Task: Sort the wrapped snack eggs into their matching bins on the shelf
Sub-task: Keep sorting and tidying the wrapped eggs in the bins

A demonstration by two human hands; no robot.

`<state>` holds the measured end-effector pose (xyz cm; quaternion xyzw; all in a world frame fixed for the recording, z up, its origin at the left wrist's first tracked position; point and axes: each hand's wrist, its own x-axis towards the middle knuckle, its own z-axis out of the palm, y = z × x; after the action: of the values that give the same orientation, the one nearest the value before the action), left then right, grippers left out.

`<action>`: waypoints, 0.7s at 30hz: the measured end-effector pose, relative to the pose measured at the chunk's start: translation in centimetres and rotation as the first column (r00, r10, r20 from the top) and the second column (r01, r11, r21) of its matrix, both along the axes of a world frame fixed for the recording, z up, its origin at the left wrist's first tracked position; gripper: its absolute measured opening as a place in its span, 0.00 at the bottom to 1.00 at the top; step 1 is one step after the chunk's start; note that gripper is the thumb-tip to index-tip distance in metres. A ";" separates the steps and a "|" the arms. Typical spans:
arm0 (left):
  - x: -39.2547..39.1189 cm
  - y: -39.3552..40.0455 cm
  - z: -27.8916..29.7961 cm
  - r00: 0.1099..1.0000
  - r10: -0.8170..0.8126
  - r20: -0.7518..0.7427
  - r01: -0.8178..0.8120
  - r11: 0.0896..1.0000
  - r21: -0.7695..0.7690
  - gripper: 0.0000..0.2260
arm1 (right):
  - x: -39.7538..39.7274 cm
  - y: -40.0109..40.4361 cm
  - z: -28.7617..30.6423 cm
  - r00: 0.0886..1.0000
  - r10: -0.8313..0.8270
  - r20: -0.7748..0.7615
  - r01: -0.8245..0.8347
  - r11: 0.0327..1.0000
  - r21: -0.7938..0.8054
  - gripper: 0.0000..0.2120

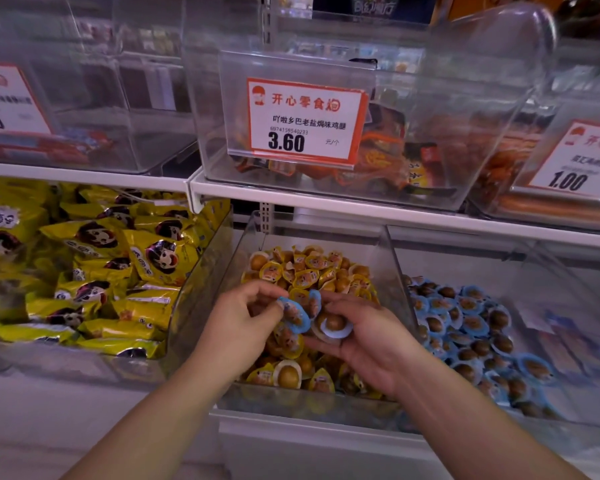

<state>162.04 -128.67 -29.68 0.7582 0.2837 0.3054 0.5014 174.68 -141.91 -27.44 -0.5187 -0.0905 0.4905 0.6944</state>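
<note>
I faced a white metal shop shelf (326, 199) in two tiers, lined with clear plastic bins. On the upper tier, straight ahead, sat a clear bin of orange snack packs carrying a white-and-orange price card (305, 123) marked 3.60. Below it, at far left, a clear bin brimmed with large yellow foil bags with a cartoon face (94, 265). In the middle stood the clear bin of yellow-wrapped snack eggs (312, 275), and just beside it on the right the clear bin of blue-wrapped snack eggs (471, 327).

Both my hands hovered over the middle, yellow bin. My left hand (246, 327) had its fingers curled, pinching a blue-wrapped egg, label side up (297, 315), between thumb and fingertips. My right hand (368, 337) cradled a second blue-rimmed egg, its brown dome showing (333, 323), pinched between thumb and curled fingers. The two eggs touched each other.

I judged these pieces light and small, with a firm blister dome and a thin, slick film rim. Taking hold across the dome looked safer than at the flimsy rim, which could slip or bend. Both appeared to belong in the blue bin on the right.
</note>
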 end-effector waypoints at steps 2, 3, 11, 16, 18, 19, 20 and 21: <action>0.2 -0.4 0.0 1.000 -0.010 0.013 0.010 1.000 -0.002 0.07 | -0.2 0.1 -0.2 0.999 0.025 0.021 -0.025 1.000 -0.007 0.12; 0.2 -0.8 0.0 1.000 -0.024 0.013 0.024 1.000 0.012 0.06 | -0.4 0.2 -0.4 0.999 0.040 0.037 -0.040 0.999 -0.011 0.12; 0.2 -2.0 0.5 0.989 -0.132 -0.066 0.141 0.977 0.159 0.05 | -0.8 0.4 -0.6 0.991 0.062 0.121 -0.065 0.998 0.019 0.11; 0.2 -1.7 0.9 0.998 -0.063 0.022 0.060 0.990 0.124 0.04 | -0.5 0.0 0.1 0.990 0.120 0.077 -0.122 0.992 0.032 0.11; 0.3 -1.7 0.9 0.998 -0.041 0.046 0.036 0.995 0.097 0.05 | -0.5 0.1 0.1 0.995 0.088 0.049 -0.090 0.995 0.050 0.09; 0.4 -1.7 0.9 0.998 -0.035 0.053 0.030 0.996 0.085 0.05 | -0.5 0.2 0.1 0.996 0.072 0.052 -0.074 0.996 0.048 0.09; 0.4 -1.7 0.9 0.998 -0.027 0.062 0.022 0.997 0.070 0.04 | -0.4 0.1 0.1 0.994 0.070 0.082 -0.073 0.997 0.040 0.09; 0.5 -1.7 0.9 0.997 -0.012 0.075 0.008 0.999 0.052 0.04 | -0.3 0.0 0.3 0.986 0.080 0.144 -0.084 0.996 0.020 0.11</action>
<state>162.49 -130.37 -28.77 0.7601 0.2530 0.3385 0.4936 174.38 -141.89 -27.19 -0.5392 -0.1677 0.4788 0.6723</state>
